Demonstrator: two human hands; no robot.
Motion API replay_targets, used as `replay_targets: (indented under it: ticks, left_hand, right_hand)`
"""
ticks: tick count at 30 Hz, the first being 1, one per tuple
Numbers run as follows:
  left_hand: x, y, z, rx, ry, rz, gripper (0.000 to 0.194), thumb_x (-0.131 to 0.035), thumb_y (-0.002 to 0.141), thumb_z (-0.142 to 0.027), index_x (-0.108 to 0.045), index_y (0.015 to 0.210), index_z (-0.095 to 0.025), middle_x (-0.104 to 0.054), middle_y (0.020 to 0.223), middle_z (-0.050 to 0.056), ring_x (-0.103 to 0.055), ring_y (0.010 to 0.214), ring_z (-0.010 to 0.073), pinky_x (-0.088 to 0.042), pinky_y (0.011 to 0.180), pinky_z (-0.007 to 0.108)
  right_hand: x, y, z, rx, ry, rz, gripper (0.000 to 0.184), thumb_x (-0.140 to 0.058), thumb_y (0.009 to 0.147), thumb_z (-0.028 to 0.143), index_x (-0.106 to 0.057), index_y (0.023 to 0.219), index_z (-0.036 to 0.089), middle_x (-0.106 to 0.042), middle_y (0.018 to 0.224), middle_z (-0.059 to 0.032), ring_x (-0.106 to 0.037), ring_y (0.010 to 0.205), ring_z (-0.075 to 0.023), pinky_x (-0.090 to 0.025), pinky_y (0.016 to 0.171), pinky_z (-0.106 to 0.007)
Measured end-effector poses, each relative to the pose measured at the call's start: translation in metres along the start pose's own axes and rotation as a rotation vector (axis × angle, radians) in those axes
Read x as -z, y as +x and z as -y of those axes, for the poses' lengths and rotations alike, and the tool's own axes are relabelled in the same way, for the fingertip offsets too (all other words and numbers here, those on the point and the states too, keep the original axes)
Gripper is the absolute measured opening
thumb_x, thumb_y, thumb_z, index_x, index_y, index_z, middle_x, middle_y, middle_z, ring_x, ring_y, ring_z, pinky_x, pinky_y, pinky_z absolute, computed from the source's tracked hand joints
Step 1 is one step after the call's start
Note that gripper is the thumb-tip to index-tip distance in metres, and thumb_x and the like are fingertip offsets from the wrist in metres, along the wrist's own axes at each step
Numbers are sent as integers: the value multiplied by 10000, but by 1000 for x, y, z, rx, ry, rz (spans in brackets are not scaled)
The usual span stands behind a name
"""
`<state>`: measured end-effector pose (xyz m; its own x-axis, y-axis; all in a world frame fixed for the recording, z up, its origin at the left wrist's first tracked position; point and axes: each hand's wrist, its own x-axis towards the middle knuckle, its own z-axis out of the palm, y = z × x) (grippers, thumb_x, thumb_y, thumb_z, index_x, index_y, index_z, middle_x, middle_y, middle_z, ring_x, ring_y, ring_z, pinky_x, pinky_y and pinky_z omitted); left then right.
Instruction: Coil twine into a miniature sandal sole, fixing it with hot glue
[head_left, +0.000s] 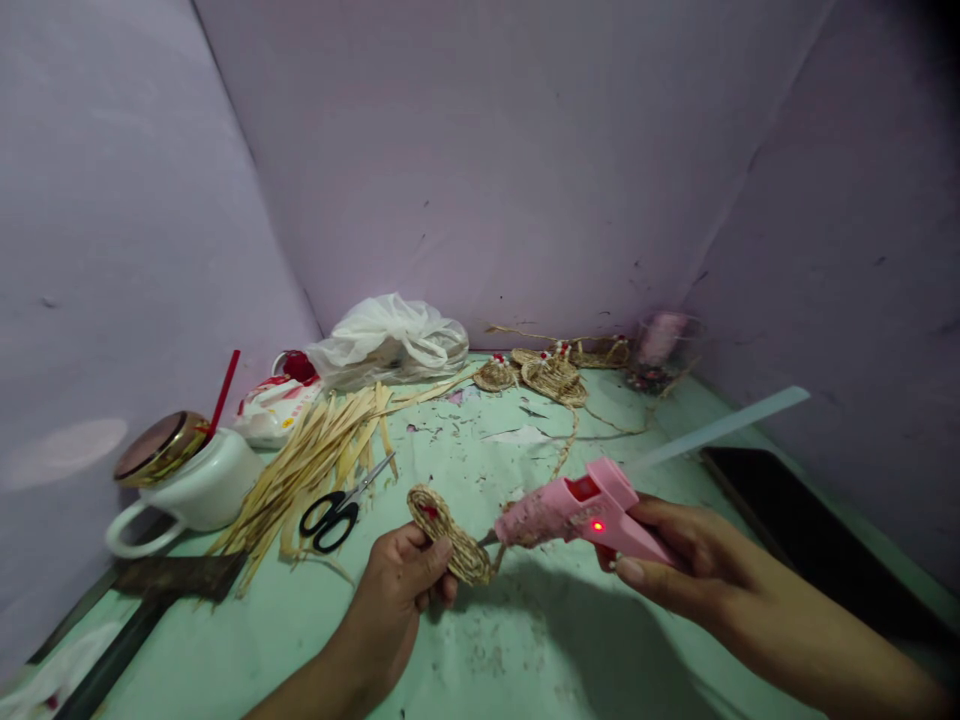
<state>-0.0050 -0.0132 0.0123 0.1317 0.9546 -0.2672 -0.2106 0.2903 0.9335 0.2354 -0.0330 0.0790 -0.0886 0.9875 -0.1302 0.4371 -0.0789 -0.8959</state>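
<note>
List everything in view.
glue gun: 1, pink, right hand
stick: 1, whitish, in gun
coil: 1, tan, left hand
coils: several, tan, back
straw: many, tan, left
scissors: 1, black-handled, left
bag: 1, white, back
packet: 1, white, left
something: 1, red, behind packet
mug: 1, white, left
lid: 1, gold, on mug
rod: 1, red, left
hammer: 1, dark, near left
slab: 1, black, right
jar: 1, clear, far right
table: 1, green, below
scraps: several, whitish, table
walls: 3, purplish, around
hands: 2, bare, centre and right

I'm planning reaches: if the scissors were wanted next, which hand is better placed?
Probably the left hand: it's nearer the scissors, though it holds the coil. The right hand, farther off, holds the glue gun.
</note>
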Motion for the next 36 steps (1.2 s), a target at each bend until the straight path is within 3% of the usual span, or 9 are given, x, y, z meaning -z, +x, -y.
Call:
replay_targets:
  ticks: [8,13,18,36]
  left_hand:
    - [-2,-2,-2,6,-26,21,393,-785,547,-471,-603,577,-123,-558,453,4,-424,430,78,-269,472,225]
    - [-3,-3,-1,-1,-12,41,394,-782,559,-466,-633,617,-106,-576,510,23,-434,458,84,-283,477,225]
    - [-3,-3,1,4,-2,74,387,-777,568,-461,-635,610,-104,-574,507,26,-437,456,85,-291,474,220]
    - [-2,-1,2,4,-10,105,374,-780,576,-446,-665,620,-93,-595,532,37,-439,444,73,-295,458,202]
  right_hand:
    - [-2,-3,4,-37,13,-52,298,-654,658,456,-740,860,254,-676,766,-46,-603,721,-237,-521,641,-317]
    - [-5,-2,-1,17,3,-38,311,-634,672,467,-740,875,257,-683,747,-44,-613,690,-233,-526,609,-314]
    - [-9,-3,0,-39,47,-80,327,-645,667,467,-731,892,246,-696,797,-46,-620,727,-230,-529,661,-312]
    - [-12,-3,2,-30,56,-64,328,-642,679,458,-723,892,222,-701,809,-47,-626,751,-239,-517,669,-330]
